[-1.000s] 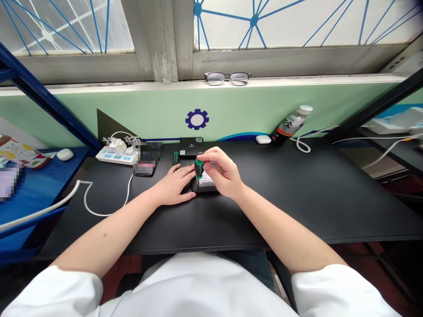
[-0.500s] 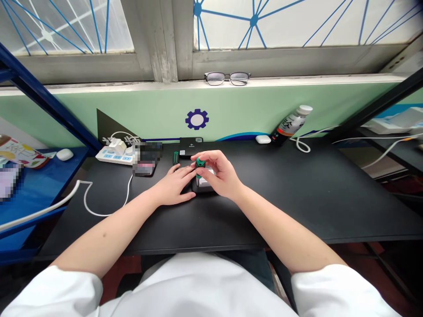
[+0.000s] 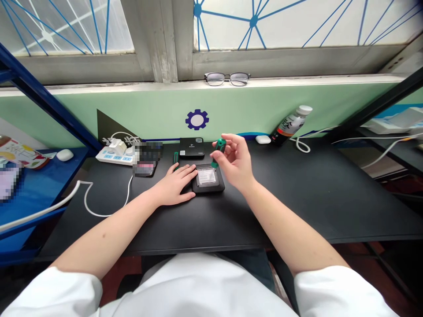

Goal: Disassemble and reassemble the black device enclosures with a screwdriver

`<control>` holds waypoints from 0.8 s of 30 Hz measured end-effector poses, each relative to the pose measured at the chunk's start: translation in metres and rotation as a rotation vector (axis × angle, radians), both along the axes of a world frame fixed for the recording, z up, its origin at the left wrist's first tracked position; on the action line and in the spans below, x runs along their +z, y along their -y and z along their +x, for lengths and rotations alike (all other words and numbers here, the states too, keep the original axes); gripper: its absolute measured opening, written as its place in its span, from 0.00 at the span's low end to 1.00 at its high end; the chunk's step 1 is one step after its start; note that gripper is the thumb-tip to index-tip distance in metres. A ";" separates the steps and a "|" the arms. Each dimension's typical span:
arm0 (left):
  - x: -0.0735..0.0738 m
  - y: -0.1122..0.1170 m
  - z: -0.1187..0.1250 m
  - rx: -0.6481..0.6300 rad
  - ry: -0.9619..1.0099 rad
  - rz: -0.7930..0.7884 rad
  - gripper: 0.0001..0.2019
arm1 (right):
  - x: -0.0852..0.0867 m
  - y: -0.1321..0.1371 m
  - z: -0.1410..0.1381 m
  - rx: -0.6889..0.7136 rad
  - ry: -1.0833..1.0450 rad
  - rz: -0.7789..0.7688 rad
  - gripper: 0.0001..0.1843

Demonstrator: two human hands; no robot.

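Note:
A small black square device (image 3: 208, 179) with a pale label on top lies on the black table (image 3: 297, 193). My left hand (image 3: 176, 182) rests flat against its left edge, fingers stretched out, holding it steady. My right hand (image 3: 236, 162) hovers just above and right of the device, fingers pinched round a green-handled screwdriver (image 3: 217, 151) that tilts down toward the device's far right corner. A second green-handled screwdriver (image 3: 176, 157) lies on the table just beyond my left fingertips.
A black box (image 3: 191, 147) sits behind the device. A white power strip (image 3: 114, 155) with a cable and a blurred phone (image 3: 145, 164) lie at the left. A bottle (image 3: 291, 124), an earbud case (image 3: 263, 139) and glasses (image 3: 227, 78) on the sill stand at the back.
My right hand lifted the screwdriver off the device and moved up and to the right, uncovering the device's label. My left hand stayed in place.

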State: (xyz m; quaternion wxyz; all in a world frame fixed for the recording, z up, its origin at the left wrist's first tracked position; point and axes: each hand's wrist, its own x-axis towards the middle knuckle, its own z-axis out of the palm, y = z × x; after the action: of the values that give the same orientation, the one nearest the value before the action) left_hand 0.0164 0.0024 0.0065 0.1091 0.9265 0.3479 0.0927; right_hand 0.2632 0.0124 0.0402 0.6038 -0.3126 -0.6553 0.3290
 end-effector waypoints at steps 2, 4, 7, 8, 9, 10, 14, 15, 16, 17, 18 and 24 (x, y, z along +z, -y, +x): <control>-0.002 0.000 -0.002 -0.001 0.013 0.006 0.36 | 0.004 -0.010 0.015 -0.145 0.092 -0.058 0.22; -0.003 0.000 -0.003 -0.002 0.032 0.016 0.34 | 0.006 -0.022 0.032 -0.299 0.295 -0.163 0.17; -0.003 0.000 -0.005 -0.005 0.072 0.034 0.29 | 0.003 -0.038 0.053 -0.433 0.621 -0.396 0.14; -0.003 0.000 -0.005 -0.007 0.085 0.040 0.28 | 0.001 -0.043 0.059 -0.451 0.727 -0.438 0.15; -0.003 0.000 -0.005 -0.007 0.095 0.046 0.27 | -0.002 -0.046 0.063 -0.471 0.829 -0.467 0.17; -0.003 0.000 -0.005 -0.006 0.104 0.052 0.25 | -0.005 -0.049 0.066 -0.487 0.914 -0.495 0.18; -0.003 0.000 -0.005 0.017 0.127 0.068 0.21 | -0.013 -0.054 0.071 -0.536 1.112 -0.594 0.21; -0.004 0.000 -0.005 0.024 0.131 0.069 0.20 | -0.014 -0.054 0.072 -0.546 1.140 -0.603 0.21; -0.004 0.000 -0.005 0.030 0.134 0.070 0.20 | -0.015 -0.054 0.072 -0.554 1.167 -0.608 0.21; -0.004 0.000 -0.005 0.035 0.137 0.070 0.19 | -0.015 -0.054 0.072 -0.558 1.192 -0.612 0.21; -0.004 0.000 -0.005 0.039 0.139 0.071 0.19 | -0.015 -0.054 0.073 -0.560 1.216 -0.617 0.20; -0.005 -0.001 -0.005 0.053 0.153 0.094 0.18 | -0.015 -0.050 0.071 -0.554 1.330 -0.595 0.22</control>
State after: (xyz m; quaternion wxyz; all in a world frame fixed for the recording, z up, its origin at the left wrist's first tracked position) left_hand 0.0110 0.0032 0.0017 0.0893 0.9114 0.3580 0.1823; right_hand 0.3342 0.0622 0.0256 0.0349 -0.7454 -0.6619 0.0716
